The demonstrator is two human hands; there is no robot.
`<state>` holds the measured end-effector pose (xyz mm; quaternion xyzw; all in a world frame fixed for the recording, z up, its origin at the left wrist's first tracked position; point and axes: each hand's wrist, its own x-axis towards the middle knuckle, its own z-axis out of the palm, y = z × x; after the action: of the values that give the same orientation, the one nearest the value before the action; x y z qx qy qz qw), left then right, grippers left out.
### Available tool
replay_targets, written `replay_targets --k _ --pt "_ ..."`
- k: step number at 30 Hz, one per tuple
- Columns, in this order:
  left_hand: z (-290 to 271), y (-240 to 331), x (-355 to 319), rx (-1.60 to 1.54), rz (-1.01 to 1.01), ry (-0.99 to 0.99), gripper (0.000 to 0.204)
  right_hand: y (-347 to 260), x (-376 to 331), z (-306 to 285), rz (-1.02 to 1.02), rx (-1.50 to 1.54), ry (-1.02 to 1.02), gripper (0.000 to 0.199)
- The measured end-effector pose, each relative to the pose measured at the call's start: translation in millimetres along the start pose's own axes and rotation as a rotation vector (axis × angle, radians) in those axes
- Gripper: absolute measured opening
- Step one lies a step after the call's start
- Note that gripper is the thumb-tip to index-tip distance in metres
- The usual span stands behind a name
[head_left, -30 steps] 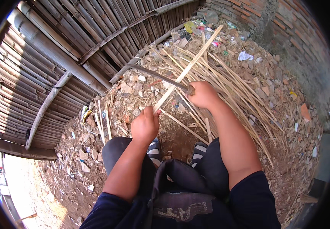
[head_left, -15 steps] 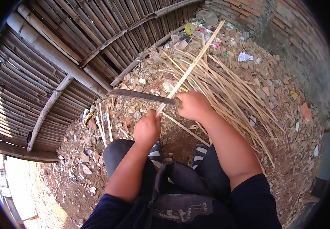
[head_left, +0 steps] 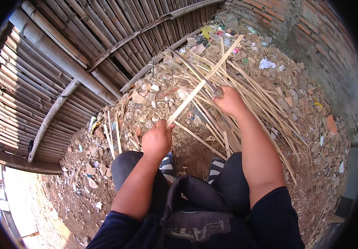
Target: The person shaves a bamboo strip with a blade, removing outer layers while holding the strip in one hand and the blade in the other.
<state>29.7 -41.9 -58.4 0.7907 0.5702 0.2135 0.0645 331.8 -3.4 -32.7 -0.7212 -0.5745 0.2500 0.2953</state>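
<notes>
A long pale bamboo strip [head_left: 192,93] slants up and away to the right. Its near end is in my left hand [head_left: 157,139], closed around it above my left knee. My right hand [head_left: 230,101] grips the short handle of a machete [head_left: 194,71]. The dark blade points away and to the left, crossing the strip about midway along. Whether its edge touches the strip I cannot tell. Beneath and to the right of both hands lies a loose pile of split bamboo strips [head_left: 262,112].
Stones, broken brick and litter cover the ground [head_left: 145,103]. A bamboo slat wall [head_left: 104,37] rises at the left and a brick wall [head_left: 324,45] at the right. Two short strips [head_left: 110,135] lie beside my left knee. My sandalled feet [head_left: 215,168] are below.
My right hand has moved right and farther along the strip, and the machete has swung from pointing left to pointing away. The strip's far end has dipped slightly; my left hand still holds it.
</notes>
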Motion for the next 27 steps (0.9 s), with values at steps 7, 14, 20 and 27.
replay_targets --k 7,14,20,27 --pt "-3.1 2.9 -3.6 -0.001 -0.025 -0.038 0.031 -42.6 -19.8 9.5 -0.049 -0.237 -0.217 0.026" --pt "-5.3 4.4 -1.1 0.025 0.003 -0.011 0.03 -44.0 -24.2 12.1 -0.053 -0.213 -0.103 0.02" --pt "-2.1 8.1 5.2 0.024 0.08 0.075 0.029 -29.8 -18.7 15.2 -0.059 -0.205 -0.157 0.019" --pt "-2.9 10.2 3.3 0.054 0.064 0.039 0.03 -45.4 -19.1 19.4 -0.086 -0.214 -0.309 0.019"
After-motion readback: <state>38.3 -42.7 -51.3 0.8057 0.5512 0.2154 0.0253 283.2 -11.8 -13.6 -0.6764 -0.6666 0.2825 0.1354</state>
